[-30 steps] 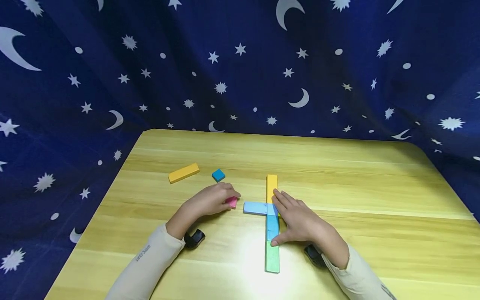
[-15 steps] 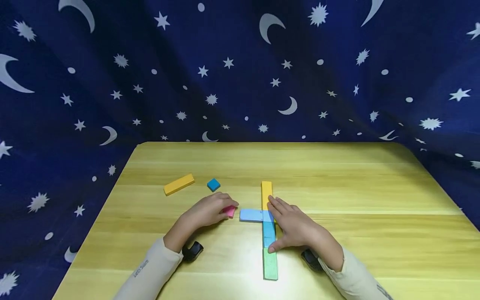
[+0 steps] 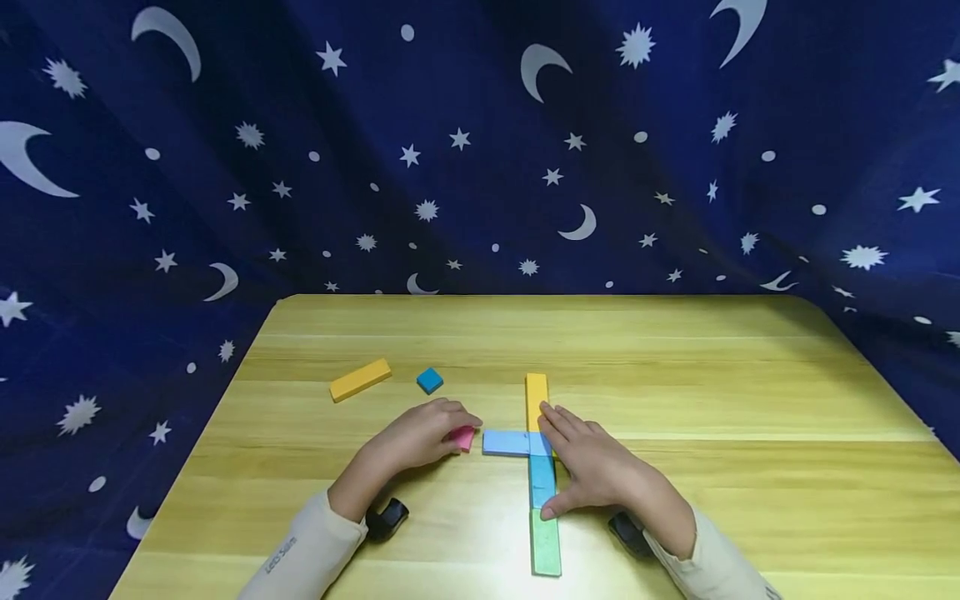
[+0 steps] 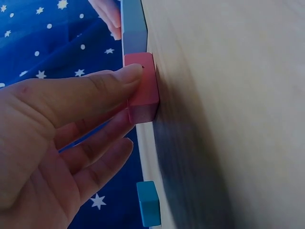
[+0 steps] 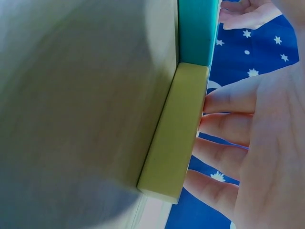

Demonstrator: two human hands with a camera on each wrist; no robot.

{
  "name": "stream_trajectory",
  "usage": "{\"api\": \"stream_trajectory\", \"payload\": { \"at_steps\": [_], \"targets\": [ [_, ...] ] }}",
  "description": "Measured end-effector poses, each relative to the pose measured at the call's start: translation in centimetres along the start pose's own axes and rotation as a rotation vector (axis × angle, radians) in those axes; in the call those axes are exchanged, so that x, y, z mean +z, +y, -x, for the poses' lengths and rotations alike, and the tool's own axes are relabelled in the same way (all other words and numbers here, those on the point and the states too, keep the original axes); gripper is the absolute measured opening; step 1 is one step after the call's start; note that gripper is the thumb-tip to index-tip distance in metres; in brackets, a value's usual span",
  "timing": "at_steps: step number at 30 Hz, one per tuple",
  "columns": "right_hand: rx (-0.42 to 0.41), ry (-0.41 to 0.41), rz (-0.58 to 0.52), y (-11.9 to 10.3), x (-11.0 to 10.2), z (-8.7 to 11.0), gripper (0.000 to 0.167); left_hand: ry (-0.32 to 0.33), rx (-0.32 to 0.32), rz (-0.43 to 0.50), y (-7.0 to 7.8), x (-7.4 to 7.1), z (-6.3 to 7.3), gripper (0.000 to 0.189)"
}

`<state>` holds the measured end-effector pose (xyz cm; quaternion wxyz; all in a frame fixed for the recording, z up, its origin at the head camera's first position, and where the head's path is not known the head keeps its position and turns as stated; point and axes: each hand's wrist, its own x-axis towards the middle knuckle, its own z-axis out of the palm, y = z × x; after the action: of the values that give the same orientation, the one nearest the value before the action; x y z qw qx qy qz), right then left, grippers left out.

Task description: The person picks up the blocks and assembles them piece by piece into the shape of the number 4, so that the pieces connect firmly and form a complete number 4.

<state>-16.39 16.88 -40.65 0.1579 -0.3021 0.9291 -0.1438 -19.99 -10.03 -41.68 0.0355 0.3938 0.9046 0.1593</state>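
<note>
Pink, flat-sided, wooden-looking block [image 3: 466, 439], and my left hand [image 3: 422, 435] had it pinched, just short of a pale blue oblong block [image 3: 506, 443]! Light, stiff, smoothish, I judged, best gripped by its long sides; my right hand [image 3: 602, 464] lay spread wide, thumb at a green oblong block [image 3: 546, 547]

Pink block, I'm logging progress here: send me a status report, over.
Left hand pinches pink block. Right hand at joined blocks, fingers extended. Gap between pink block and light-blue block; no obstacle seen there.
</note>
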Motion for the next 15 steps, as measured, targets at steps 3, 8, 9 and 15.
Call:
{"api": "stream_trajectory", "payload": {
  "at_steps": [3,8,9,15],
  "targets": [
    [-0.001,0.002,0.013,0.13,-0.22,-0.4,0.115,0.007,-0.009,0.001,-0.24,-0.28,-0.15,0.032],
    [0.01,0.001,0.0,0.08,-0.19,-0.56,0.115,-0.002,-0.011,-0.002,-0.27,-0.52,-0.25,0.032],
    [0.009,-0.001,-0.004,0.07,-0.11,-0.49,0.115,-0.006,-0.011,0.002,-0.2,-0.47,-0.22,0.031],
    [0.014,0.006,-0.01,-0.01,0.2,-0.18,0.116,-0.009,-0.017,0.018,0.05,-0.05,-0.1,0.031]
  ]
}}
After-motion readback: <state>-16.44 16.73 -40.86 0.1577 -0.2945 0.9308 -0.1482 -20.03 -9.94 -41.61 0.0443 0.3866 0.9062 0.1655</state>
